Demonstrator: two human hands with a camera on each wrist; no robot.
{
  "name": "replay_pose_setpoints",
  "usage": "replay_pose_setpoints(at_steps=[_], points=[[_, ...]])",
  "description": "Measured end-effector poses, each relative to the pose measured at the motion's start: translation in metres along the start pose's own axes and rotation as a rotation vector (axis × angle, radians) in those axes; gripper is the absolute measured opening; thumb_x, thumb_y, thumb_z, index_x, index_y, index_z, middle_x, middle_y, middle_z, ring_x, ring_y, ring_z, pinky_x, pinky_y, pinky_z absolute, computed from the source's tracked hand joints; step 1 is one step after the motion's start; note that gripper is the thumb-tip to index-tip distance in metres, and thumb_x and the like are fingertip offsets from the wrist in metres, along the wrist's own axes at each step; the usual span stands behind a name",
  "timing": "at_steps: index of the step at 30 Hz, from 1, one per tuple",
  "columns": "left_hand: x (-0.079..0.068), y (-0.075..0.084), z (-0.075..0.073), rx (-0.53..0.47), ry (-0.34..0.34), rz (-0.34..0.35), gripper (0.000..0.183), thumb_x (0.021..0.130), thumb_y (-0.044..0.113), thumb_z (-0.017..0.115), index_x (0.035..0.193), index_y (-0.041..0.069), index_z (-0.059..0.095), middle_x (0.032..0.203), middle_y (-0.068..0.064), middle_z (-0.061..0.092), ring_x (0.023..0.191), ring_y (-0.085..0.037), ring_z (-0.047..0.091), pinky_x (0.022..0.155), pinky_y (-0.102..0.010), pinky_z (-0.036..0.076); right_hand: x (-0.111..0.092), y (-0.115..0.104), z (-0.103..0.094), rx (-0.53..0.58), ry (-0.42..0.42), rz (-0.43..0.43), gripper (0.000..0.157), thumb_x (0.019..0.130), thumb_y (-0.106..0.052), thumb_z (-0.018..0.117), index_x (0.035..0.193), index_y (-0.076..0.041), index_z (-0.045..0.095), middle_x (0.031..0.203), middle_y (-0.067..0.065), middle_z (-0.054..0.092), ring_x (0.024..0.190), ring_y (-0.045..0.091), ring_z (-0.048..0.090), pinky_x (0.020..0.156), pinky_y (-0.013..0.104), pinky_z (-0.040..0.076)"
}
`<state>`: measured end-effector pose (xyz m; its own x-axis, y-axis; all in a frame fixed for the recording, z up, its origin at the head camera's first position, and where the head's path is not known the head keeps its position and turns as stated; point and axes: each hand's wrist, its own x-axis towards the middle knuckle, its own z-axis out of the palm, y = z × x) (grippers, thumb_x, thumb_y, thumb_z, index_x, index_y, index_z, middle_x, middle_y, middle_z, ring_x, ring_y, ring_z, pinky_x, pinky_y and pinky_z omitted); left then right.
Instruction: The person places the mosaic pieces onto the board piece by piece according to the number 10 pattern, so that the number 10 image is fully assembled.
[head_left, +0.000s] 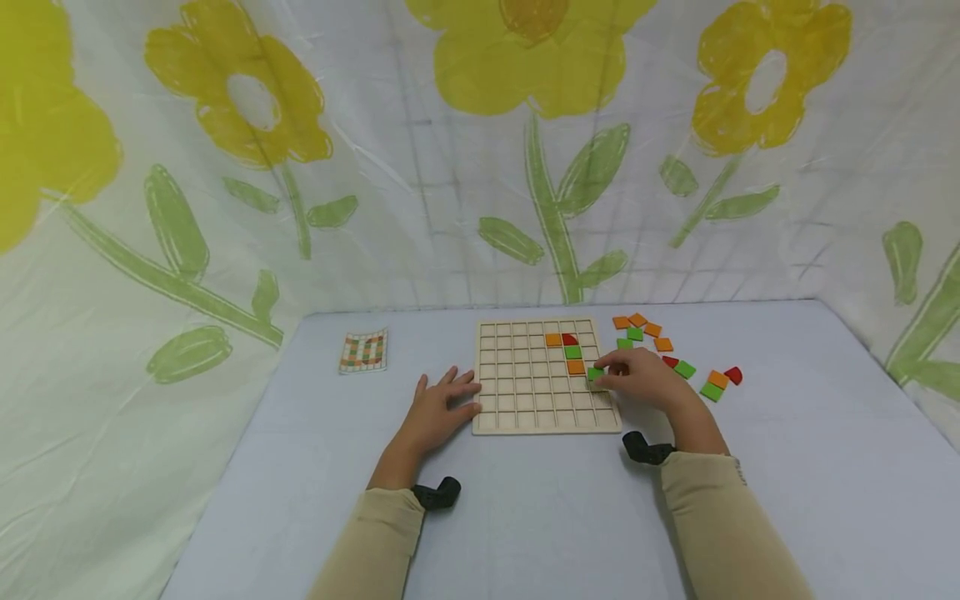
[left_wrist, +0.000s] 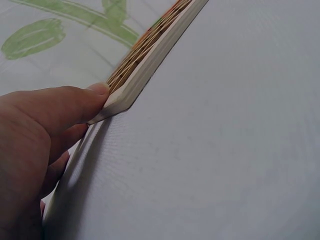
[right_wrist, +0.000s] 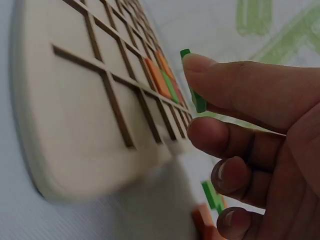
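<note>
A wooden grid board (head_left: 506, 402) lies flat on the table. My left hand (head_left: 433, 415) rests at its left side with fingers spread. In the left wrist view the thumb (left_wrist: 75, 104) touches the board's rim near a corner. Over the board's right edge, my right hand (head_left: 643, 382) pinches a green square tile (right_wrist: 194, 80) between thumb and index finger, the tile held on edge above the grid. In the grid's upper right sit an orange tile (head_left: 553, 340), a red rounded tile (head_left: 570, 339), a green tile (head_left: 573, 352) and a second orange tile (head_left: 575, 367).
Several loose orange, green and red tiles lie right of the board, among them an orange tile (head_left: 663, 344) and a red rounded piece (head_left: 734, 376). A patterned card (head_left: 363, 352) lies at the left. Behind the table hangs a flowered cloth (head_left: 360, 275).
</note>
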<state>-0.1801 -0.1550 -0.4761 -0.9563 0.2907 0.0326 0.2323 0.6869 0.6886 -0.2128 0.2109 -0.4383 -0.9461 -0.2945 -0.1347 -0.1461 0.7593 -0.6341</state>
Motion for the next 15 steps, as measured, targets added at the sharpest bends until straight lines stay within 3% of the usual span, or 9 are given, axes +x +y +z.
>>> replay_pose_setpoints(at_steps=[7, 15], points=[[0.0, 0.001, 0.002, 0.011, 0.007, 0.024, 0.041, 0.092, 0.033, 0.069, 0.13, 0.017, 0.066, 0.15, 0.004, 0.048, 0.147, -0.019, 0.032, 0.126, -0.05, -0.001, 0.004, -0.014, 0.013, 0.017, -0.044, 0.001, 0.031, 0.088, -0.029, 0.075, 0.113, -0.011, 0.07, 0.085, 0.003, 0.058, 0.081, 0.019, 0.051, 0.065, 0.029, 0.043], [0.0, 0.003, 0.003, -0.038, 0.023, 0.053, 0.045, 0.095, 0.026, 0.066, 0.137, 0.012, 0.059, 0.152, 0.005, 0.046, 0.144, -0.016, 0.037, 0.127, -0.041, 0.011, 0.006, -0.018, 0.018, -0.011, -0.031, 0.031, 0.031, 0.089, -0.025, 0.073, 0.116, -0.011, 0.07, 0.083, 0.003, 0.056, 0.078, 0.02, 0.05, 0.063, 0.028, 0.041]])
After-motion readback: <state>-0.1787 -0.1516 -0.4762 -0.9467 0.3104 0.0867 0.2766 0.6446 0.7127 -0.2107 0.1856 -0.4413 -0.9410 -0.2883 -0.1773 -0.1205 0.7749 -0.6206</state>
